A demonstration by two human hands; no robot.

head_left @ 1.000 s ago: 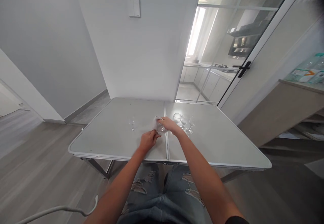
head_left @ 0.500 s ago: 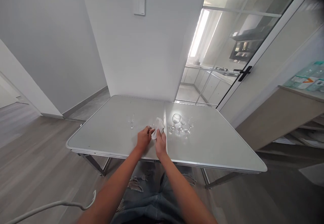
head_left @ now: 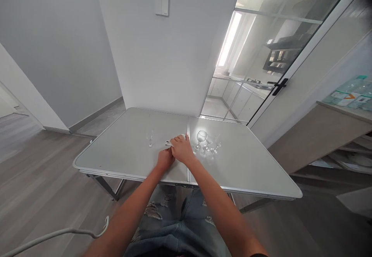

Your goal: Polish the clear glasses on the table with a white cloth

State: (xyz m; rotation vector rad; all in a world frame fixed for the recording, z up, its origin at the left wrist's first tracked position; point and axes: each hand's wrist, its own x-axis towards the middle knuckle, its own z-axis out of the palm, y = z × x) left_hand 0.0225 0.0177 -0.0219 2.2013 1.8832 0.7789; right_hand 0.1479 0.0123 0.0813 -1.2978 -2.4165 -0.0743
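Over the middle of the folding table my right hand (head_left: 181, 148) is closed on a white cloth (head_left: 168, 143), whose edges poke out to its left and above its fingers. My left hand (head_left: 165, 158) is closed just below and left of it, pressed against it. It grips a drinking glass that the earlier frames show partly; the hands and cloth hide that glass here. To the right stand a round-bowled stemmed glass (head_left: 201, 136) and two more stemmed glasses (head_left: 206, 147) beside it. A small clear glass (head_left: 150, 141) stands to the left, faint against the tabletop.
The grey table (head_left: 122, 148) has a metal rim and a centre seam. A wall rises behind it, and a glazed door (head_left: 241, 75) with a black handle (head_left: 280, 86) is at the right. Plastic bottles (head_left: 353, 94) sit on a wooden shelf. A pale cable (head_left: 64, 232) hangs lower left.
My right hand has swung from the right side to below the cloth, then over the top, wrapping the cloth around the glass. My left hand has shifted slightly left. The view has tilted a little.
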